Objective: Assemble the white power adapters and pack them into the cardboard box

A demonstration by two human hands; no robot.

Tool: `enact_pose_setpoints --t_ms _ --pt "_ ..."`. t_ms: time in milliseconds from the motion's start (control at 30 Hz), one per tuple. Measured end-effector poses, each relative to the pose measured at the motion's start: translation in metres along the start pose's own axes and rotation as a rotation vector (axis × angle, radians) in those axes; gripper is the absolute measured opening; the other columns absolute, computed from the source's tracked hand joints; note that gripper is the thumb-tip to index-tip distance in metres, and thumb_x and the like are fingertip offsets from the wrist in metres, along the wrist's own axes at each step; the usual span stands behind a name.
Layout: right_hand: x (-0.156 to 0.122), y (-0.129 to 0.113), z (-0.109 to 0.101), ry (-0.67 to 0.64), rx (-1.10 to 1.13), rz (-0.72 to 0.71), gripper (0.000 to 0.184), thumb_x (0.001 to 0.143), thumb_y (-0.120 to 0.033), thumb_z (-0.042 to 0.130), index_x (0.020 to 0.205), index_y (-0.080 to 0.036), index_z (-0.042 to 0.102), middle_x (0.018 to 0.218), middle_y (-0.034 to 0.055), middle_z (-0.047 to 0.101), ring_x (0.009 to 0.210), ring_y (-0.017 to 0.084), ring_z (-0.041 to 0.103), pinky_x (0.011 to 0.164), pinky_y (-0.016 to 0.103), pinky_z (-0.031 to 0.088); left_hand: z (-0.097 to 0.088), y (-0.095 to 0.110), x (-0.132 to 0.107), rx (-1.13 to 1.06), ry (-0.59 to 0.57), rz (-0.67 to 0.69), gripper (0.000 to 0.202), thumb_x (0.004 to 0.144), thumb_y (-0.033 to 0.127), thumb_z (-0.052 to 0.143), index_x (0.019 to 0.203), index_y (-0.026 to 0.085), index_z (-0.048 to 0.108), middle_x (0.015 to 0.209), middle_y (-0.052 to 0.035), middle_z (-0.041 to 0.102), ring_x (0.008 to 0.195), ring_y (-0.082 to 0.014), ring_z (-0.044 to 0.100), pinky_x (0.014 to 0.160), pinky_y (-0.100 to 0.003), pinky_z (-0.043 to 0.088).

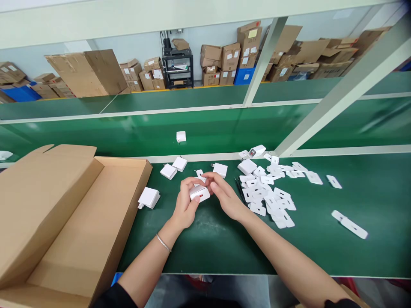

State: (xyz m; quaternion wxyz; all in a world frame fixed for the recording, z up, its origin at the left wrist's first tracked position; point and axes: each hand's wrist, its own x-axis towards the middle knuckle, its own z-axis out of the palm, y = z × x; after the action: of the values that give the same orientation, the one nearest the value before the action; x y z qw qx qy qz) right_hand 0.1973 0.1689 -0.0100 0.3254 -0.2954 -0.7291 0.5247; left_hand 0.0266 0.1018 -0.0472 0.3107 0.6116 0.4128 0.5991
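Observation:
My left hand point(186, 205) is closed around a white USB charger point(199, 194), with the thumb below and fingers over the top. A red port shows on the face turned towards me. My right hand point(224, 196) is at the charger's far right corner, its fingers bent in against it; the fingertips are partly hidden. Just beyond the fingers lies a small white slotted piece point(199, 173). Another charger point(220, 170) rests behind my right hand, and two more chargers point(173, 167) lie behind my left. To the right spreads a heap of flat white slotted plates point(266, 188).
An open cardboard box point(80, 214) stands on the left, with white chargers point(149, 197) beside its wall. Dark tweezers point(240, 189) lie by the heap. A long white strip point(349, 224) is at the right. A pale metal post point(340, 81) slants up from the bench's rear rail.

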Motion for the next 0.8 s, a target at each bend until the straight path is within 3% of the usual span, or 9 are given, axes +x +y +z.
enact_pose_setpoints --t_ms 67,167,333,500,700,800 --pt "0.000 0.005 0.008 -0.069 0.076 0.089 0.048 0.108 -0.063 0.039 0.129 -0.028 0.062 0.102 0.0038 0.065 0.086 0.020 0.061 0.082 0.038 0.054 0.001 -0.002 -0.002 0.023 0.007 0.029 0.038 0.107 0.049 0.047 0.137 0.027 0.045 0.129 -0.0122 0.058 0.102 -0.0237 0.066 0.085 -0.039 0.057" --pt "-0.001 0.011 0.019 -0.097 0.173 0.099 0.047 0.105 -0.066 0.043 0.119 -0.026 0.064 0.098 0.0024 0.065 0.079 0.018 0.060 0.076 0.036 0.052 -0.001 -0.004 -0.002 0.099 0.015 0.028 0.039 0.106 0.051 0.047 0.138 0.028 0.045 0.134 -0.0131 0.050 0.101 -0.0229 0.063 0.081 -0.038 0.057" --pt "-0.001 0.018 0.027 0.011 0.175 0.085 0.044 0.101 -0.066 0.053 0.115 -0.027 0.065 0.087 0.0010 0.062 0.074 0.019 0.056 0.068 0.035 0.048 -0.005 0.002 0.002 0.224 -0.021 0.033 0.041 0.109 0.052 0.036 0.136 0.028 0.055 0.132 -0.0125 0.053 0.122 -0.0283 0.056 0.104 -0.047 0.052" --pt "0.003 0.021 0.027 -0.013 0.275 0.104 0.045 0.098 -0.068 0.057 0.111 -0.026 0.065 0.086 0.0000 0.058 0.074 0.018 0.056 0.070 0.035 0.050 -0.005 0.009 0.005 0.214 -0.023 0.031 0.041 0.111 0.044 0.033 0.133 0.028 0.063 0.131 -0.0122 0.058 0.125 -0.0285 0.059 0.107 -0.049 0.052" --pt "0.004 0.024 0.027 -0.028 0.337 0.130 0.045 0.100 -0.069 0.053 0.096 -0.025 0.058 0.089 -0.0002 0.057 0.078 0.018 0.059 0.074 0.035 0.052 -0.003 0.007 0.002 0.157 -0.041 0.015 0.041 0.111 0.045 0.035 0.130 0.028 0.067 0.133 -0.0126 0.059 0.120 -0.0289 0.063 0.100 -0.047 0.057" --pt "0.003 0.024 0.028 -0.055 0.409 0.133 0.050 0.103 -0.072 0.043 0.101 -0.025 0.058 0.089 0.0006 0.060 0.078 0.019 0.061 0.076 0.037 0.054 0.001 0.004 0.000 0.086 -0.028 -0.024 0.043 0.110 0.050 0.036 0.130 0.028 0.067 0.133 -0.0135 0.060 0.106 -0.0267 0.067 0.084 -0.042 0.061"
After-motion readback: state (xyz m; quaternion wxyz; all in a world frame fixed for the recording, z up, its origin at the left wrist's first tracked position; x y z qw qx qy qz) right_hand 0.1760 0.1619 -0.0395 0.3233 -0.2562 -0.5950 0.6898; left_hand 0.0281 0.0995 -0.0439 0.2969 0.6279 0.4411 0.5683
